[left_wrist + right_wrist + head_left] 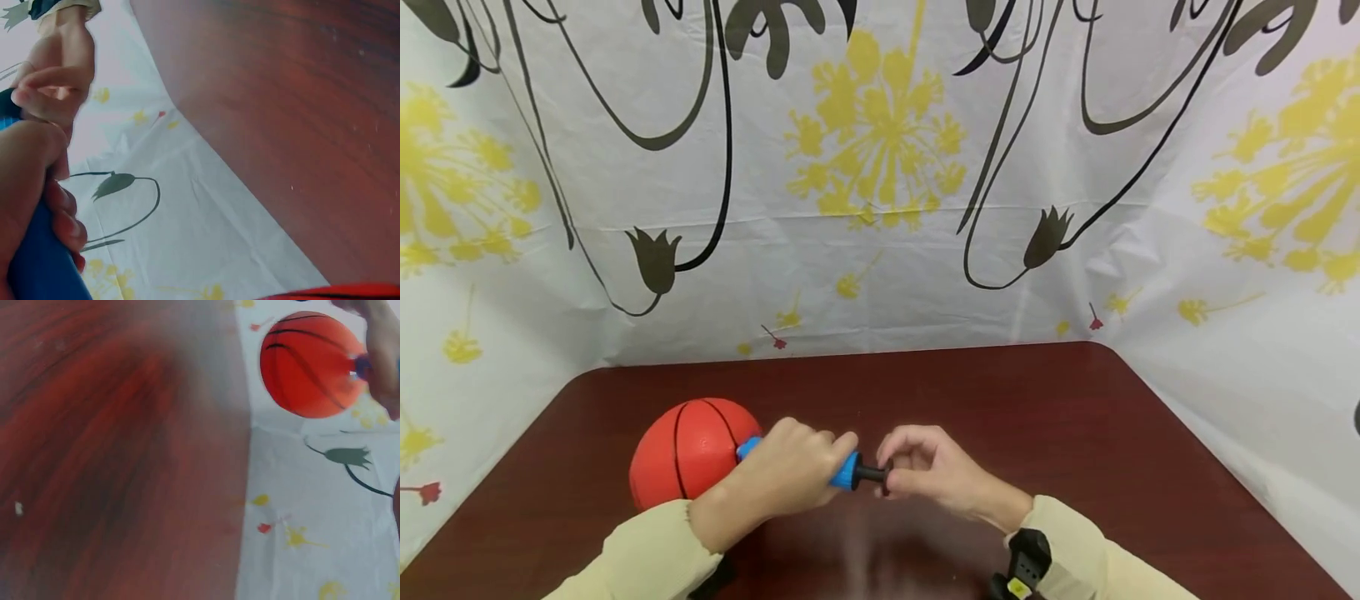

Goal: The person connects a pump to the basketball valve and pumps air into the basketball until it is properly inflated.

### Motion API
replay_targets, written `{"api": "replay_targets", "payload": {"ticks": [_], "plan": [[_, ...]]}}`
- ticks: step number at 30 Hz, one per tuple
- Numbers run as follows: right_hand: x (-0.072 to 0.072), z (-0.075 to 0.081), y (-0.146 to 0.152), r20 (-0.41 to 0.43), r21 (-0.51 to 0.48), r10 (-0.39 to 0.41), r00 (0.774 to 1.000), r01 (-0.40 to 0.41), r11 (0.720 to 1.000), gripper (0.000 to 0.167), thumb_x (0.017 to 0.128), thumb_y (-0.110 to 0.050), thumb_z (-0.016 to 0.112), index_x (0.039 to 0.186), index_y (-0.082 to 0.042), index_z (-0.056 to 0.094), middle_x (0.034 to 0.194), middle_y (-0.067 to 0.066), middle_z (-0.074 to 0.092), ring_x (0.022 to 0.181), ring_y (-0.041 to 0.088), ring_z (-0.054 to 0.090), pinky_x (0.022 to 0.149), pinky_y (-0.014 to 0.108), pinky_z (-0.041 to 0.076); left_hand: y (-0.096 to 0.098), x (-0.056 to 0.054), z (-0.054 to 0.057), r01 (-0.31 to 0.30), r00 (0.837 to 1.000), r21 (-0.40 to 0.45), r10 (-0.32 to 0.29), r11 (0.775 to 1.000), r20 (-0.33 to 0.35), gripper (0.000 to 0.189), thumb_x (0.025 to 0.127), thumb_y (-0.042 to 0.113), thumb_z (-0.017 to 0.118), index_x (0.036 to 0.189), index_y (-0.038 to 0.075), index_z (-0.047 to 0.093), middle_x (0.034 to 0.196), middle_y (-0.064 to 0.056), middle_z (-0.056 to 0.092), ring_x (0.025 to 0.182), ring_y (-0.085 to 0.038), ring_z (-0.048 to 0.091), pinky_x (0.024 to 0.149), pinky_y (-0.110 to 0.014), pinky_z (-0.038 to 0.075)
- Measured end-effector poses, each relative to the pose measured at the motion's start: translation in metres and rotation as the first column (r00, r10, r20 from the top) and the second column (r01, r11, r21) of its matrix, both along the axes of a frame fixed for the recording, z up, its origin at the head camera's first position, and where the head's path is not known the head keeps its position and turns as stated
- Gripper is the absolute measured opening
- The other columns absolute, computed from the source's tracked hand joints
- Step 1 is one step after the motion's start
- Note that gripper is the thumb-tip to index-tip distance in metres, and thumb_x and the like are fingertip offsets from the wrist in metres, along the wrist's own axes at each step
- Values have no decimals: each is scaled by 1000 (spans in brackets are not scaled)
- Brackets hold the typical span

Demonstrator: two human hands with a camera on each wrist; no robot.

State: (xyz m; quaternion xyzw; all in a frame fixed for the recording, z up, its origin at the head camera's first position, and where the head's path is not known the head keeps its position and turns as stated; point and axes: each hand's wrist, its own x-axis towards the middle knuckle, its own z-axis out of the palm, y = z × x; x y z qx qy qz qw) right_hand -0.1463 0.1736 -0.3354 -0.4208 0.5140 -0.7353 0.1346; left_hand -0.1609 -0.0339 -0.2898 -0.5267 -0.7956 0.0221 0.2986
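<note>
A red ball (pixel 681 450) with black basketball lines sits at the left of the table. Against its right side lies the tip end of a blue hand pump (pixel 846 473) with a black rod and handle. My left hand (pixel 793 467) grips the blue barrel, which also fills the lower left corner of the left wrist view. With curled fingers and thumb, my right hand (pixel 936 475) holds the black handle (pixel 886 478) at the rod's end. Part of the rod shows between the hands. In the right wrist view the ball (pixel 306 369) looks rounded and taut.
The dark red-brown table (pixel 1000 400) has rounded far corners. White sheeting (pixel 865 275) printed with yellow flowers and dark stems hangs behind and along both sides. A black band with a device (pixel 1028 560) is on the right wrist.
</note>
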Motion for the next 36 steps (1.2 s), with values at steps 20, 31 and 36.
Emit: {"api": "replay_targets", "payload": {"ticks": [20,31,36], "plan": [[7,-2,-1,-11,-70,42,999,-42,997,10,87,-9,52,91,0,49,88,2,53,76,9,60,62,19,48,1,7,5,2,1000,-5,-2,1000,17,28,65,21,68,65,12,41,46,7,25,37,-5,22,37,-18,19],[18,7,38,90,-115,240,967,-229,967,20,92,-6,42,106,-8,56,99,3,47,86,9,56,71,18,46,-21,-2,3,17,999,13,-18,1000,50,36,62,29,75,77,11,47,49,8,39,38,-3,34,37,-16,25],[13,5,30,1,-143,229,973,-227,963,16,91,-10,43,102,-7,55,96,0,48,83,7,53,69,16,46,-16,-1,3,24,1000,67,-24,997,-10,32,59,20,72,69,11,43,47,8,33,36,-4,30,35,-17,23]]}}
